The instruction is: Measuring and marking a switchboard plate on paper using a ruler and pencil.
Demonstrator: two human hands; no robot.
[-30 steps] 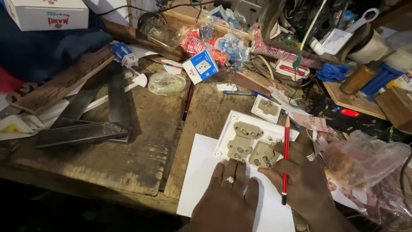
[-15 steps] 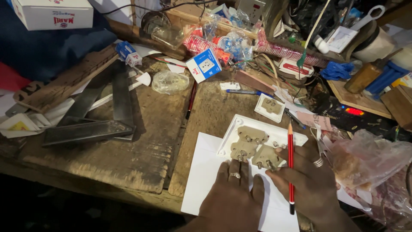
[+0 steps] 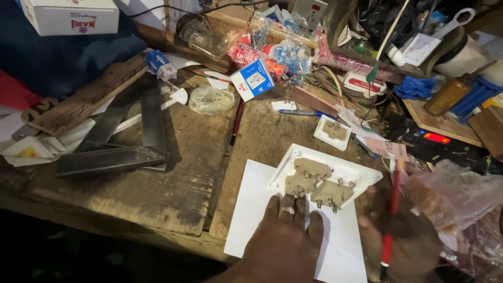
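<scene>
A white socket plate (image 3: pixel 350 173) lies face down on a white sheet of paper (image 3: pixel 251 215), with two beige socket backs (image 3: pixel 314 183) and their screw terminals showing. My left hand (image 3: pixel 285 241), a ring on one finger, rests flat on the paper, fingertips touching the plate's near edge. My right hand (image 3: pixel 406 238) is blurred just right of the plate and grips a red pencil (image 3: pixel 392 209) held nearly upright.
A steel try square (image 3: pixel 126 147) lies at the left on the worn wooden bench (image 3: pixel 157 199). A small single socket (image 3: pixel 334 131), a blue-and-white box (image 3: pixel 252 79), a clear plastic bag (image 3: pixel 450 194), pens, wires and tools crowd the back and right.
The view has shifted slightly. My right hand with the red pencil has moved a little right and away from the plate. My left hand stays on the paper.
</scene>
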